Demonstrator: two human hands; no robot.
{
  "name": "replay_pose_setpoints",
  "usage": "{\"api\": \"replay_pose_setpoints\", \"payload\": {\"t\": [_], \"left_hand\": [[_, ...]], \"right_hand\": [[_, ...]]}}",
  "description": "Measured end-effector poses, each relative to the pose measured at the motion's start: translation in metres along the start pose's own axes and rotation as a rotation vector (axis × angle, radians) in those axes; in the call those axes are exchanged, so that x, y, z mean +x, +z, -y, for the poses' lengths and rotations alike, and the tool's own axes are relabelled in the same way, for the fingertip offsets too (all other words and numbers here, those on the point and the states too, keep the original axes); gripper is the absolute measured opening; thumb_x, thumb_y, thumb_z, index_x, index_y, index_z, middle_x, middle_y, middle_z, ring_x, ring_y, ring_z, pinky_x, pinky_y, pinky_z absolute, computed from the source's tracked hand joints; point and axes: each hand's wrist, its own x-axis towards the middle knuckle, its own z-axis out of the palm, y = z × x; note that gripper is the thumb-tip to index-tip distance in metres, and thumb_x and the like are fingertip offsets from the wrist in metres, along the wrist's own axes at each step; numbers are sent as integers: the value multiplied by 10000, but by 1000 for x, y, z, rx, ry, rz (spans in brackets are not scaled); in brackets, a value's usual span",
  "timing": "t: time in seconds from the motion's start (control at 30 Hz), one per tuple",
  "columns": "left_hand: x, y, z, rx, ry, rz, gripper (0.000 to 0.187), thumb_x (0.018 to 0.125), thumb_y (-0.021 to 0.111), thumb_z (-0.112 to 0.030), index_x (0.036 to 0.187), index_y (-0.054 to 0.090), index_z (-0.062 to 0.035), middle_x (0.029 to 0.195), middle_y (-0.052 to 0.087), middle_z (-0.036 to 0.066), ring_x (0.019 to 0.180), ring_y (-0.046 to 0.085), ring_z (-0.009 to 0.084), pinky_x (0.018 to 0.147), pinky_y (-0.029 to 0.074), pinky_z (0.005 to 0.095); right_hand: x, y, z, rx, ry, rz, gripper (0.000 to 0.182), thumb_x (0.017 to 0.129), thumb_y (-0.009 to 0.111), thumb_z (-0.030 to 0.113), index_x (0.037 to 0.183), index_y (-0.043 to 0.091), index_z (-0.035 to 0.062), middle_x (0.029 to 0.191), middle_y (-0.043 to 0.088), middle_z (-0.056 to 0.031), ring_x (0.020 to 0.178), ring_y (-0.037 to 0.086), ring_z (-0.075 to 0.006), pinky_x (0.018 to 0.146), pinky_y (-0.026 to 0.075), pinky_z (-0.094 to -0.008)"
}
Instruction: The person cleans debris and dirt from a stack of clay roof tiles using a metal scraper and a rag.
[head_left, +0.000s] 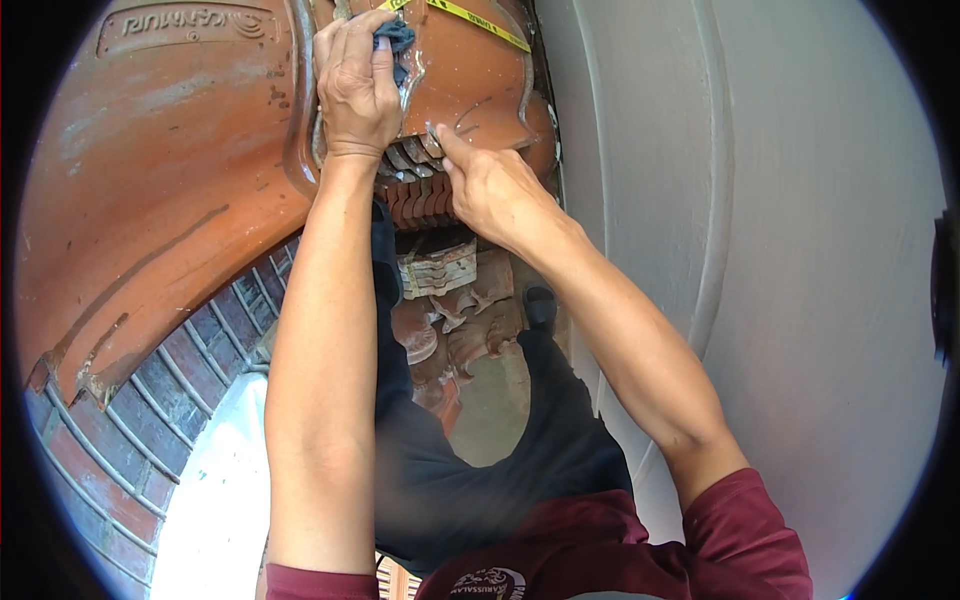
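My left hand (352, 88) is closed on a bunched dark cloth (397, 38) at the top of the view, over an orange-brown roof tile (465, 75). White smears mark the tile beside the cloth. My right hand (495, 190) is lower and to the right, near the tile's lower edge, with its index finger pointing toward the tile. At that fingertip is a small thin grey piece (433, 132), too small to name; the other fingers are curled under. A yellow strip with black print (480, 22) lies across the tile's upper part.
A large tile with raised lettering (170, 150) fills the upper left. Edges of stacked tiles (420, 200) show beneath my hands. Broken tile pieces (460, 320) lie between my feet. A smooth grey surface (800, 300) rises on the right; metal bars (165, 370) stand lower left.
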Motion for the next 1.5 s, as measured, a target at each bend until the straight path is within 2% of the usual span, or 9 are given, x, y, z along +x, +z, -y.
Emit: {"api": "replay_pose_setpoints", "payload": {"t": [0.3,0.4,0.6,0.63,0.73,0.93,1.13,1.23,1.5], "left_hand": [[0,0,0,-2,27,-6,301,932,509,-56,1187,670,-75,1158,674,115,1147,557,333,1004,441,408],[-2,-1,2,-2,-1,4,302,933,511,-55,1189,669,-74,1153,679,117,1149,558,328,1005,440,410],[0,0,3,-12,11,-9,285,947,518,-66,1189,667,-91,1145,671,114,1138,561,332,994,447,406],[0,0,2,-12,-2,-4,281,948,520,-67,1187,665,-91,1143,671,112,1138,562,331,994,448,406],[-3,1,1,-20,-18,-5,272,949,524,-69,1181,663,-93,1139,671,110,1136,562,329,992,450,408],[1,1,0,-25,-5,-7,272,947,525,-64,1178,666,-93,1147,676,105,1133,561,332,995,449,412],[0,0,2,-19,20,-24,273,944,525,-61,1174,668,-91,1157,683,95,1133,560,335,1002,447,413],[1,2,3,-34,-5,-8,275,943,525,-62,1176,668,-90,1161,683,95,1141,558,334,1004,447,414],[0,0,2,-39,-5,-4,279,937,527,-58,1176,668,-92,1164,682,96,1158,555,337,1013,444,417]], "right_hand": [[0,-3,0,-36,-3,25,413,987,483,129,1373,554,1,908,659,-332,892,656,-493,821,504,-531],[6,-6,5,11,112,67,413,993,484,140,1381,553,19,985,664,-330,969,651,-478,869,502,-528],[-4,-23,-12,-104,-63,117,423,981,482,155,1395,561,118,1029,700,-257,989,664,-447,894,519,-526],[-8,-32,-8,-161,9,188,422,981,482,158,1392,578,172,1051,704,-224,997,661,-431,874,525,-517],[-13,-37,-9,-175,-2,198,395,1007,487,144,1386,592,164,1038,687,-259,964,657,-435,864,518,-494],[5,-33,-17,-254,-110,174,399,967,521,110,1350,625,156,971,702,-234,902,672,-417,833,529,-496],[10,-38,-9,-223,-77,168,405,958,524,100,1348,625,144,914,691,-245,866,667,-428,799,528,-499],[6,-47,-10,-255,-69,285,411,957,520,92,1353,621,140,907,693,-245,856,670,-422,794,530,-494],[8,-46,-10,-339,-131,222,418,959,501,93,1355,627,140,769,671,-247,750,689,-358,772,541,-472]]}}
